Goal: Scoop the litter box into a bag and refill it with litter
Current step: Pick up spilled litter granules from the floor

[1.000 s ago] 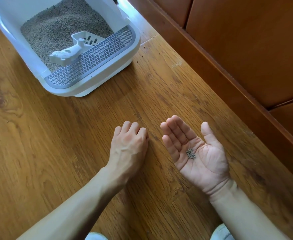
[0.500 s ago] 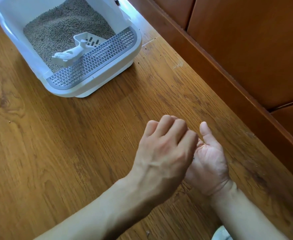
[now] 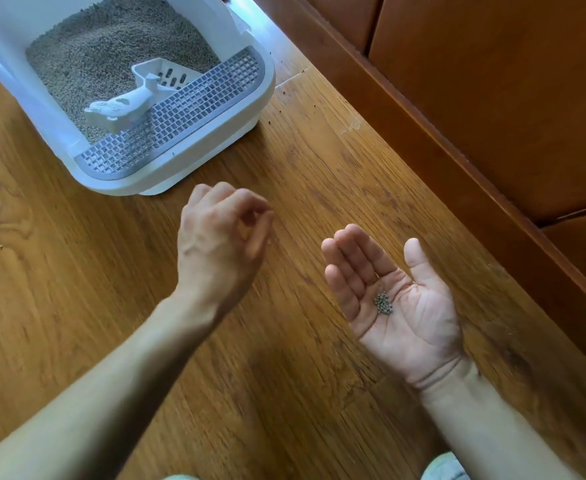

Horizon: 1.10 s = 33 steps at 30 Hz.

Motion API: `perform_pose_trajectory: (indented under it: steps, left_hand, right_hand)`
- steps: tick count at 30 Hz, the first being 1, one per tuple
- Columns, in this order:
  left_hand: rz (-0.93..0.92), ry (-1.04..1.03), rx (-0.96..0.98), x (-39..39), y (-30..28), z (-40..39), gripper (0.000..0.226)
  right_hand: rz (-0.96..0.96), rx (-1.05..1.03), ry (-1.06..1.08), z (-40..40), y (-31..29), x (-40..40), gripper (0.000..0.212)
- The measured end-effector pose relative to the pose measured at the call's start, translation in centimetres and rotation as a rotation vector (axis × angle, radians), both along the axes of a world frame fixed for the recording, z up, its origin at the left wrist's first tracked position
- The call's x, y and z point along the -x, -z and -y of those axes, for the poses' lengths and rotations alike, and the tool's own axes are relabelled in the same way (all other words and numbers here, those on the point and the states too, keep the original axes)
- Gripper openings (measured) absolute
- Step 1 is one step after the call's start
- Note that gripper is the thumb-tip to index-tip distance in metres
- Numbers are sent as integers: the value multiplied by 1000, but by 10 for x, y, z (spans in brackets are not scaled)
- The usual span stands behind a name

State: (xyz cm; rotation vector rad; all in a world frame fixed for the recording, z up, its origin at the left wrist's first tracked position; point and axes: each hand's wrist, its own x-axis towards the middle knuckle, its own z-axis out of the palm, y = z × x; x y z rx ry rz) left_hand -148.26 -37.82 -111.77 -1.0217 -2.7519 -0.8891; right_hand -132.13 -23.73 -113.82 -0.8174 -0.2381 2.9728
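- A white plastic litter box (image 3: 246, 109) with a grey grid step at its front lip sits on the wooden plank floor (image 3: 77, 306), at about eleven o'clock in the view.
- It is filled with grey-brown pellet litter (image 3: 111, 53), which suggests the refill step is done or nearly done.
- A white slotted plastic scoop (image 3: 135, 98) lies inside, its handle towards the grid step and its basket resting on the litter.
- No bag is visible anywhere in the view.
- The right hand (image 3: 399, 299), at about four o'clock, lies palm up with fingers straight and relaxed, cradling a small cluster of grey litter pellets (image 3: 383, 303) in the hollow of the palm.
- The left hand (image 3: 220, 244), near the centre, hangs over the floor with its fingers curled and thumb meeting fingertips, as if pinching. Whether it holds a pellet is too blurred to tell.
- Half a second ago the left hand was over the right palm, covering it; it has now pulled away towards ten o'clock, nearer the box, and the palm shows again.
- This looks like tidying: stray pellets picked off the floor one at a time and dropped into the palm.
- A few dark specks (image 3: 286, 91) remain on the floor just right of the box, near the reddish-brown wooden panelling (image 3: 492, 98), so the clean-up is probably not finished.
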Motion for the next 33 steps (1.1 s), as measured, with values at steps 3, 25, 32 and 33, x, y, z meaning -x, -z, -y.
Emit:
perform_pose_trajectory:
  steps: [3,25,32,33]
  left_hand:
    - [36,30,234,10,32,15,12]
    - [-61,132,248,10,60,14,14]
    - [-176,179,353,4,59,8,21]
    - [-215,199,398,5,58,6,20]
  right_hand:
    - [-9,27,-14,0,3,0,76]
    - [-60,37,7,-1,18,-3,72]
    - [-54,51,-20,-1,14,-3,78]
    - [-46,49,-17,-1,13,-3,78]
